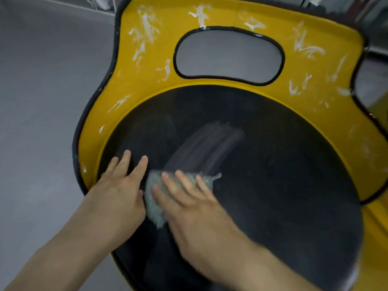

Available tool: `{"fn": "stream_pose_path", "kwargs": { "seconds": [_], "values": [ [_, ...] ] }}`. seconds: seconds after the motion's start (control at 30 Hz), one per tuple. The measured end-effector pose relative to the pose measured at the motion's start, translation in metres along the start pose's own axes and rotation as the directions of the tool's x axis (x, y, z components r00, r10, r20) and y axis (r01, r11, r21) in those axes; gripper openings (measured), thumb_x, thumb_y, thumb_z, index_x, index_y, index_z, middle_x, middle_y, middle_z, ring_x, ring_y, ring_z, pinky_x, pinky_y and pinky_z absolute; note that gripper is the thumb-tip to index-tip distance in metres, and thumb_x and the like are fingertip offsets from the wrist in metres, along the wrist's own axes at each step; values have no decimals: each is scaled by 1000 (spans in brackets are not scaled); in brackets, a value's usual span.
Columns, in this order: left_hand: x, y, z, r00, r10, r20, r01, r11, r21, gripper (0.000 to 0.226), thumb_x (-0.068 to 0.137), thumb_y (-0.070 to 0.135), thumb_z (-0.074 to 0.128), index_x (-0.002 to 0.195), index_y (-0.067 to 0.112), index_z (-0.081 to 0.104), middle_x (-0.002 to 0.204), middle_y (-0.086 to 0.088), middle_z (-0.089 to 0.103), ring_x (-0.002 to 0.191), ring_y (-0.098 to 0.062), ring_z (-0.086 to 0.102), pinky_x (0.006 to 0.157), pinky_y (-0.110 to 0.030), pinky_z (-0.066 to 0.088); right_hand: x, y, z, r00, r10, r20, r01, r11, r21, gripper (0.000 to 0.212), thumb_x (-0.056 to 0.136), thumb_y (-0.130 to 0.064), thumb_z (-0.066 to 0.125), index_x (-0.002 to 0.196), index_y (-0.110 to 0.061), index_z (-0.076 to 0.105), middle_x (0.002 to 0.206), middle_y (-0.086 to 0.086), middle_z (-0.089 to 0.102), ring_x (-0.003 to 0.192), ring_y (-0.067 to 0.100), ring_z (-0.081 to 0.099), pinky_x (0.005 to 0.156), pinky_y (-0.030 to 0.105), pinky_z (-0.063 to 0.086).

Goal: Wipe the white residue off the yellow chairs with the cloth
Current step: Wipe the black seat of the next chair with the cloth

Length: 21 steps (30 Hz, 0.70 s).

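The right hand, fingers flat, presses the cloth; white residue, apparently thickest, lies up ahead on the yellow chair back.

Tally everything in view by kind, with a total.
Bare hands: 2, left hand flat on the seat, right hand pressing the cloth
Grey-green terry cloth: 1
Yellow chair with round black seat: 1
Total: 4

No readable txt, labels or nos. anywhere in view
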State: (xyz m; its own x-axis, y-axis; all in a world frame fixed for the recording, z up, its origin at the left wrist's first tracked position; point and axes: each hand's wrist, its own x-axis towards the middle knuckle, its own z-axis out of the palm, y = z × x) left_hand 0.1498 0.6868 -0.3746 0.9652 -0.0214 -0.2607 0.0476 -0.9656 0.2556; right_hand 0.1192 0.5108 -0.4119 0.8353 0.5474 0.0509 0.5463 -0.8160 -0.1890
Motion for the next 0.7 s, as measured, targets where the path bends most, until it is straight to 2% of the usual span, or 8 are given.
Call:
{"fn": "stream_pose_path", "kwargs": {
  "seconds": [0.17, 0.23, 0.3, 0.37, 0.47, 0.53, 0.6, 0.7],
  "values": [
    [3, -2, -4, 999, -2, 40, 0, 998, 66, 72, 106, 34, 37, 156, 37, -13, 164, 3, -22, 153, -17, -14, 122, -33, 11, 14, 62, -8, 997, -71, 20, 72, 996, -61, 55, 97, -23, 38, 151, -19, 38, 157, 6, 38, 144, 29, 36, 116, 50, 28],
    [2, -3, -6, 999, -1, 45, -1, 999, 55, 71, 106, 34, 37, 156, 38, -14, 163, 5, -24, 152, -15, -15, 122, -33, 10, 48, 121, -23, 990, 140, -28, -142, 985, -97, 51, 101, -17, 33, 151, -14, 39, 157, 13, 37, 142, 36, 36, 113, 51, 30],
    [0, -3, -6, 999, 7, 41, -8, 999, 33, 70, 106, 34, 37, 156, 39, -12, 163, 5, -24, 152, -14, -15, 122, -31, 8, 75, 180, -38, 897, 441, -16, -441, 896, -42, 48, 106, -20, 31, 154, -16, 32, 162, 11, 27, 147, 33, 25, 116, 47, 22],
    [0, -4, -6, 999, 14, 33, -15, 1000, 11, 70, 106, 33, 38, 157, 39, -10, 164, 6, -22, 152, -14, -15, 121, -30, 7, 91, 196, -40, 818, 572, -60, -574, 818, -24, 49, 106, -26, 26, 153, -16, 32, 161, 12, 25, 146, 35, 24, 115, 50, 23],
    [2, -4, -6, 999, 18, 35, -18, 1000, -4, 71, 106, 32, 39, 157, 39, -9, 164, 7, -21, 152, -14, -14, 121, -29, 8, 84, 119, -15, 925, 367, -98, -373, 926, -52, 60, 95, -26, 18, 152, -15, 33, 159, 12, 29, 144, 37, 28, 115, 55, 27],
    [6, -4, -8, 999, 15, 45, -16, 1000, 4, 72, 105, 33, 41, 157, 40, -9, 164, 7, -21, 152, -14, -14, 121, -30, 9, 49, 46, -2, 996, 94, -7, -94, 995, 23, 60, 97, -26, 17, 156, -20, 25, 164, 5, 21, 151, 29, 17, 122, 52, 13],
    [8, -3, -8, 998, 18, 61, -19, 1000, 17, 72, 105, 33, 41, 157, 40, -10, 164, 6, -23, 152, -14, -15, 121, -31, 10, 29, 30, -8, 996, -74, 43, 69, 992, 109, 56, 101, -29, 19, 157, -24, 22, 165, -1, 17, 152, 20, 11, 123, 45, 6],
    [8, -4, -9, 997, 17, 78, -18, 1000, 17, 72, 106, 33, 40, 156, 41, -12, 163, 7, -25, 151, -14, -17, 122, -32, 12, 53, 101, -19, 997, -44, -63, 40, 997, -67, 51, 96, -11, 43, 147, -9, 45, 151, 16, 45, 136, 39, 45, 110, 54, 36]
  ]
}}
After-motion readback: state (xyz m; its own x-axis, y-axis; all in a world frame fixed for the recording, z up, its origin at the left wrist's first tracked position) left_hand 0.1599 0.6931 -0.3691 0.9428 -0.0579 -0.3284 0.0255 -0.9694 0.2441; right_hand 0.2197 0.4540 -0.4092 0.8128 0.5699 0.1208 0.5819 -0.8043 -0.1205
